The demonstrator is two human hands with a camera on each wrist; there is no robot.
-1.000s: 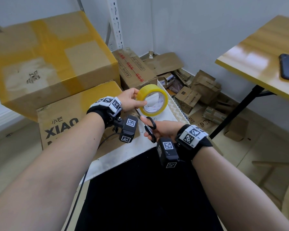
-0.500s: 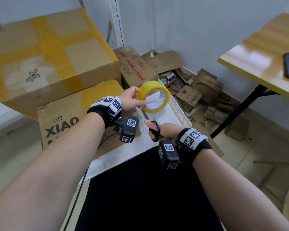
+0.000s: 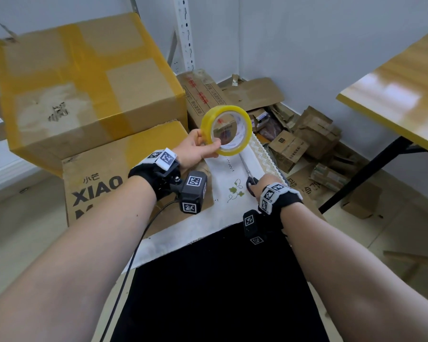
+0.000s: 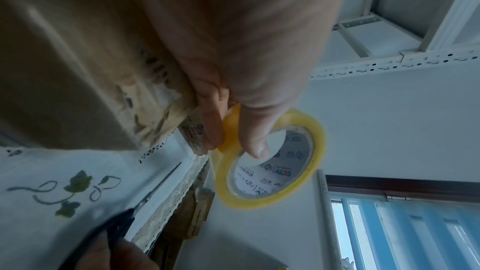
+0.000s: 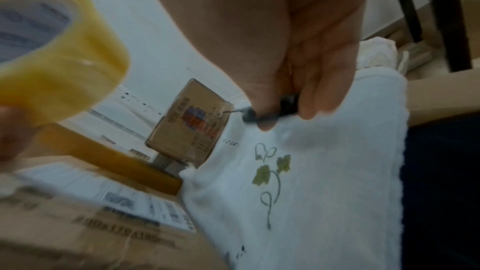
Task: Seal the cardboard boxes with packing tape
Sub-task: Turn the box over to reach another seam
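My left hand pinches a yellow roll of packing tape by its rim and holds it up above a white embroidered cloth. In the left wrist view the thumb presses into the tape roll's core. My right hand grips the black handles of the scissors, whose blades lie on the cloth pointing at the roll. The right wrist view shows fingers curled round the scissors' handle. A large taped cardboard box sits tilted on a box printed XIAO at the left.
Another brown box leans behind the cloth. Flattened and small cartons litter the floor corner. A wooden table on a black leg stands at the right. A white shelf upright runs up the wall.
My left hand raised the tape roll up and away from the scissors. My right hand dropped to the right and laid the scissors' blades on the cloth.
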